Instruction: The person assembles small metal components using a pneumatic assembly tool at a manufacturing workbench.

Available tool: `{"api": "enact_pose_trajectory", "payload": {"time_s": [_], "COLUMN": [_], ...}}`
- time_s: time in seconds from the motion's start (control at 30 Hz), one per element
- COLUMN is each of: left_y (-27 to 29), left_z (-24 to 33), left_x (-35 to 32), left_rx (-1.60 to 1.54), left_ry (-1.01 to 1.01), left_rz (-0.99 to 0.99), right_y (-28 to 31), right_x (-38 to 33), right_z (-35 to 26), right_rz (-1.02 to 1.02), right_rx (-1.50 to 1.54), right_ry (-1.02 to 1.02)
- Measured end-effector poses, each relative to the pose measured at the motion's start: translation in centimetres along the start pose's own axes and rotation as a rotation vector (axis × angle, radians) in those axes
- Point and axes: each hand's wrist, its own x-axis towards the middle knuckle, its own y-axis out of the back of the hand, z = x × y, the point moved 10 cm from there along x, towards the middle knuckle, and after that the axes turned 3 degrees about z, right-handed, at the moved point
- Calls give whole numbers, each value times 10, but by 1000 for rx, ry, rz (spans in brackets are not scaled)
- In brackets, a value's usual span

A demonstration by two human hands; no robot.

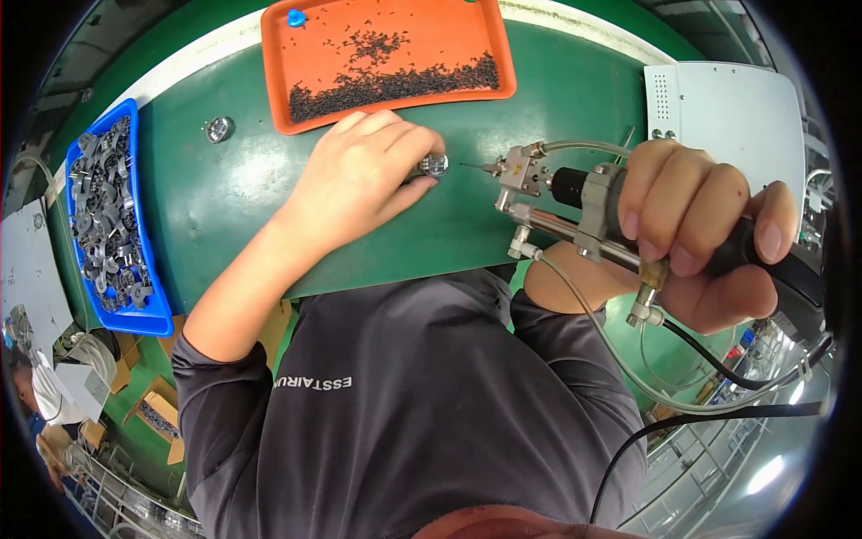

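Note:
My left hand [359, 175] rests on the green table [233, 207] with its fingertips pinching a small round silver part [434, 164]. My right hand [709, 234] grips the black handle of a powered screwdriver tool [575, 202] with metal fittings and thin hoses. The tool lies nearly level, and its thin tip [471, 165] points left, just short of the silver part. Another small round silver part [218, 129] lies alone on the table farther left.
An orange tray [391, 58] of several small dark screws, with a blue piece in its corner, sits at the table's far edge. A blue bin [112, 216] of grey metal parts stands at the left. A grey metal box [727, 117] stands at the right. Cables hang below the tool.

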Motion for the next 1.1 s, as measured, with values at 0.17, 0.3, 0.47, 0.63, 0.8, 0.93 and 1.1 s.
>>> {"api": "enact_pose_trajectory", "payload": {"time_s": [0.17, 0.3, 0.47, 0.63, 0.8, 0.93, 1.1], "left_y": [3, 4, 0, -1, -1, -2, -2], "left_z": [9, 7, 4, 7, 9, 10, 9], "left_x": [-2, -3, -5, -4, -4, -3, -4], "left_rx": [68, 87, 105, 130, 135, 134, 147], "left_ry": [-116, -157, -173, -190, -192, -199, -189], "left_rz": [96, 131, 153, 166, 184, 195, 184], "right_y": [-1, -2, -4, -4, -5, -6, -7], "right_x": [1, 2, 5, 6, 4, 4, 5], "right_z": [6, 9, 16, 19, 18, 17, 20], "right_rz": [11, -12, -24, -25, -3, 13, -11], "right_rx": [-32, -32, -43, -20, -1, -14, -26], "right_ry": [-31, -27, -60, -61, -44, -45, -52]}}
